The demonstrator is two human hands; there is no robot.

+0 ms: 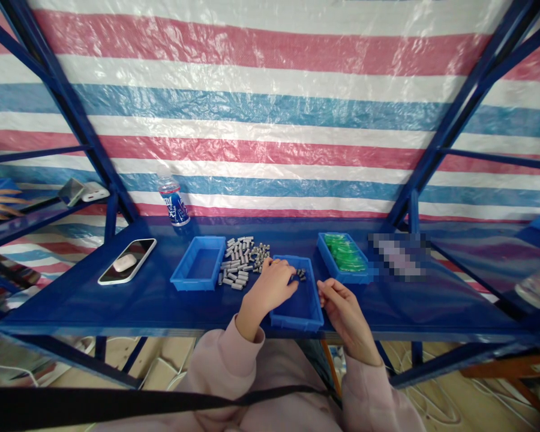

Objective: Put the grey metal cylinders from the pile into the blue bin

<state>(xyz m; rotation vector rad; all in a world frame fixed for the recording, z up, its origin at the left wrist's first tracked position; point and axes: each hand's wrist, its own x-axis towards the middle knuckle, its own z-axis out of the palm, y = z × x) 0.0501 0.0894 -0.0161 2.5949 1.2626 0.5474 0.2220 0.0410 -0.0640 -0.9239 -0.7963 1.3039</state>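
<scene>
My left hand [275, 287] reaches over the left side of a blue tray [297, 311], its fingers bent and apart, close to a pile of small grey nut-like pieces [261, 252]. Nothing shows in its grip. My right hand [343, 305] is beside that tray's right wall, thumb and fingertips pressed together; whatever they hold, if anything, is too small to make out. Several small dark metal pieces [301, 275] lie inside the tray near its far end. Grey cylindrical pieces [236, 264] are spread on the table to the left of the nut-like ones.
Left of the loose pieces stands another blue tray [176, 281]. A third tray [355, 279] holds green plastic bags [342, 252]. On the blue table [162, 312] are a phone [144, 252] with a white case [125, 263] on it and a bottle [175, 204]. Another person's hand [0, 204] shows far left.
</scene>
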